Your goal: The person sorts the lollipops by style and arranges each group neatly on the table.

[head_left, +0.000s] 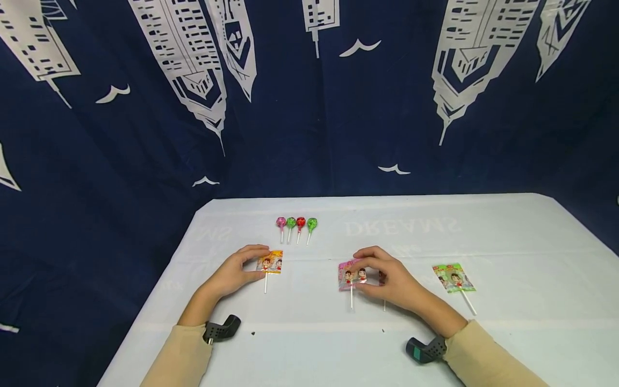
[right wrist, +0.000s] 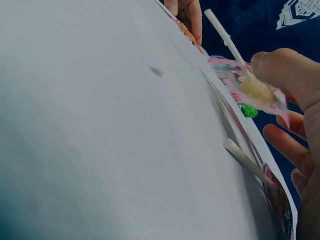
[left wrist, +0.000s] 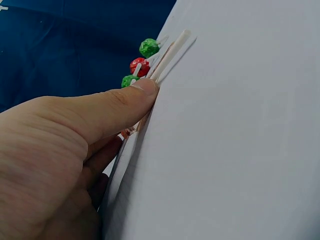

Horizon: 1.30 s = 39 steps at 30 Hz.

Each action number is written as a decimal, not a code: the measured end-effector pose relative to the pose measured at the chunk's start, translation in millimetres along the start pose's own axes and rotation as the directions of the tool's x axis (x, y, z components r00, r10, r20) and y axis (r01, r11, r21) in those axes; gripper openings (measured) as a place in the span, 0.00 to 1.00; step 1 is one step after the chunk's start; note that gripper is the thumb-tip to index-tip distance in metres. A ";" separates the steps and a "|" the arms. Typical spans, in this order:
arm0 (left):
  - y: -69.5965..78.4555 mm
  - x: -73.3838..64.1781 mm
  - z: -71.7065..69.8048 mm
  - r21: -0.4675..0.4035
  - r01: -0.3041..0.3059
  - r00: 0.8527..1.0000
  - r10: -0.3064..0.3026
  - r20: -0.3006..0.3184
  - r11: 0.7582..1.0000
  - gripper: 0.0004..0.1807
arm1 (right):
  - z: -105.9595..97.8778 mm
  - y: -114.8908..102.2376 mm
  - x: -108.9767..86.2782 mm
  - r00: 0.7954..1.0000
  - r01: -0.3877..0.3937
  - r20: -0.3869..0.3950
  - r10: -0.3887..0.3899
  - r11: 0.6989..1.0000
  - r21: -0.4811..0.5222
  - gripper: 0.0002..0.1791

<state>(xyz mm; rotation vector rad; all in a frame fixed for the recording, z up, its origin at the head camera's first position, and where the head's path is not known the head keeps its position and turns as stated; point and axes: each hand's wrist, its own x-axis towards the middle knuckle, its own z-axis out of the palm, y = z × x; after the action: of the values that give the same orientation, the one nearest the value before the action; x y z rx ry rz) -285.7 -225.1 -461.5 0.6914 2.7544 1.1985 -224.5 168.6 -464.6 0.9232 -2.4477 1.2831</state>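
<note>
My left hand [head_left: 236, 271] pinches an orange flat-wrapped lollipop [head_left: 275, 262] by its left side, its white stick pointing toward me. In the left wrist view the thumb [left wrist: 120, 107] lies across the wrapper by the stick [left wrist: 172, 55]. With thumb and fingers, my right hand [head_left: 394, 279] holds a pink-wrapped lollipop [head_left: 345, 277]. The right wrist view shows that lollipop [right wrist: 257, 92] raised off the table, a pale candy inside its clear-backed wrapper. Under the right hand lies another lollipop with a dark red wrapper [right wrist: 277, 200], mostly hidden from the head view.
A green-wrapped lollipop [head_left: 453, 278] lies to the right of my right hand. Several small round lollipops [head_left: 300, 222], pink, green and red, stand in a row at the back of the white table [head_left: 314, 349]. A dark blue patterned cloth [head_left: 290, 134] hangs behind.
</note>
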 end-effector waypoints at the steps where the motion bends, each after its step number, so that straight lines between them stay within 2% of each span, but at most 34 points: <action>1: -0.1 -0.1 0.2 0.002 -0.004 1.000 0.004 0.000 1.000 0.29 | -0.3 -1.0 0.7 1.000 -0.003 -0.003 0.003 1.000 0.003 0.18; 6: 0.5 0.3 0.6 0.001 -0.016 1.000 0.016 -0.001 1.000 0.29 | -3.3 -8.1 5.2 0.999 -0.034 0.002 0.034 0.999 0.018 0.16; 9: 0.0 -0.2 0.8 -0.003 -0.009 1.000 0.009 -0.003 1.000 0.29 | -2.3 -10.8 10.2 1.000 -0.027 0.005 0.027 1.000 0.012 0.15; 16: -0.1 -1.0 -0.4 -0.023 0.011 1.000 -0.011 -0.005 1.000 0.29 | 6.0 -21.1 36.4 0.999 0.009 0.033 -0.008 1.000 -0.029 0.16; 26: -1.9 0.1 0.7 -0.029 -0.016 1.000 0.016 -0.007 0.999 0.29 | 30.4 -32.2 76.4 0.994 -0.040 0.105 0.038 0.999 0.017 0.16; 31: -1.6 -0.4 0.6 -0.027 -0.009 1.000 0.009 -0.007 1.000 0.28 | 48.6 -32.5 91.4 0.992 -0.031 0.124 0.024 0.998 0.054 0.16; 34: -1.1 -0.4 0.5 -0.030 0.001 1.000 -0.001 -0.003 1.000 0.29 | 58.1 -31.1 96.8 0.991 -0.032 0.133 0.026 0.999 0.043 0.14; 39: -1.1 2.1 1.3 -0.016 -0.007 1.000 0.007 0.001 1.000 0.29 | 67.0 -28.5 100.2 0.983 -0.074 0.168 0.076 0.997 -0.023 0.14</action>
<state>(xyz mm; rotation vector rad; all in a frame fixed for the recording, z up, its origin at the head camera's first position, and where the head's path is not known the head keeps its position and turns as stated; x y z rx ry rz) -287.7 -224.0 -462.9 0.7005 2.7408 1.2201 -278.8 60.3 -438.9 0.9813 -2.6416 1.2531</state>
